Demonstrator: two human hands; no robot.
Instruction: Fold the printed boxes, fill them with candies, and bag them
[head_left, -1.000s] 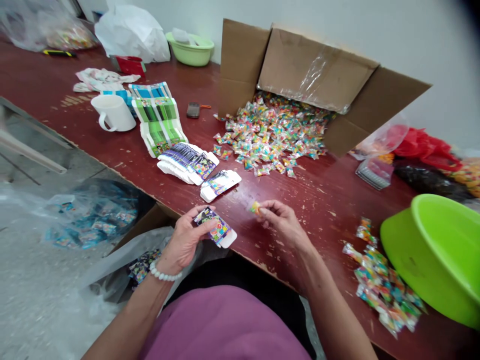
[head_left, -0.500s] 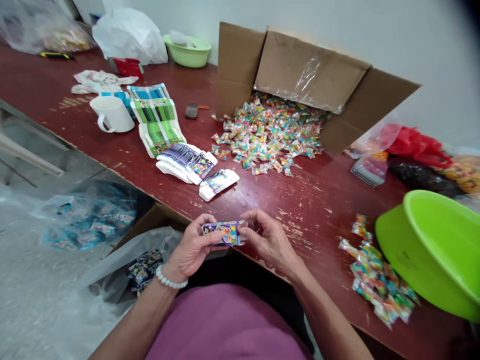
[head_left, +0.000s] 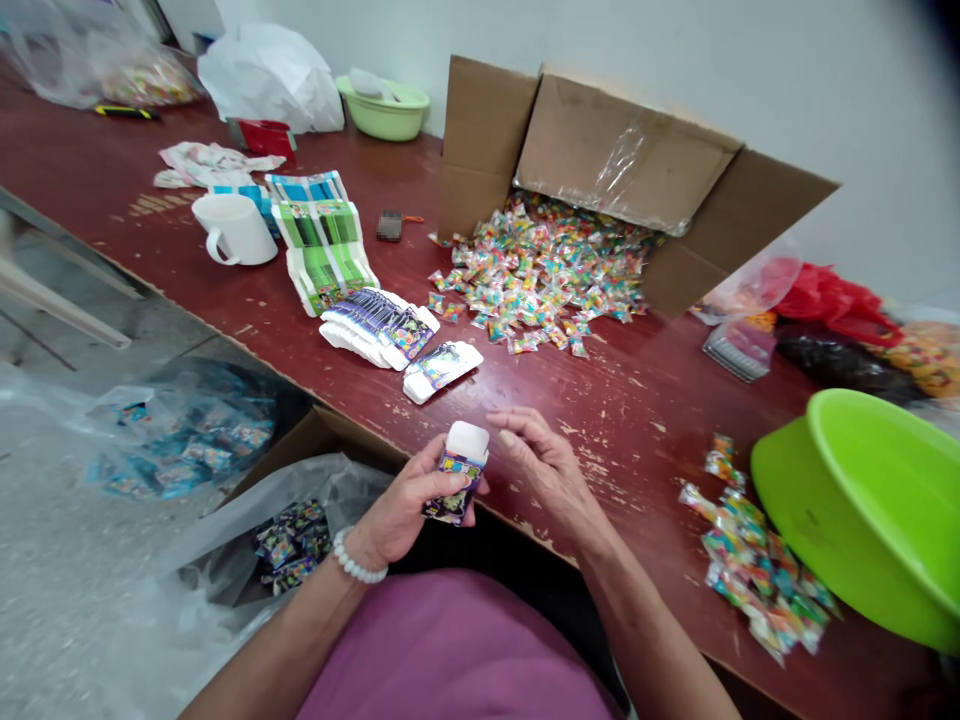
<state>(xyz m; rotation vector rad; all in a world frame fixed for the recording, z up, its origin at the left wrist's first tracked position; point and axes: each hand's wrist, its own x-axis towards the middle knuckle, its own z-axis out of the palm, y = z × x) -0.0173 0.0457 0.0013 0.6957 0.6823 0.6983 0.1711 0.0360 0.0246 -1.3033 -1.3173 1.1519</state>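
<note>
A small purple printed candy box [head_left: 456, 484] is gripped in my left hand [head_left: 409, 505], just past the table's front edge. Its white top flap stands up, and the box is turned upright. My right hand [head_left: 541, 462] hovers beside the box with its fingers apart and nothing in them. Beyond my hands lie a single flattened carton [head_left: 442, 370] and a fanned stack of purple cartons [head_left: 381, 325]. Individually wrapped candies [head_left: 544, 270] spill from a cardboard box [head_left: 626, 140] lying on its side.
At the right stands a large green basin [head_left: 855, 520], with a small pile of wrapped candies [head_left: 757, 560] beside it. A white mug [head_left: 238, 232] and green cartons [head_left: 330, 255] are at the left. Below the table edge, an open plastic bag [head_left: 225, 530] holds dark packets.
The candy box has turned from lying sideways between both hands to upright in my left hand, its flap showing. My right hand has let go of it.
</note>
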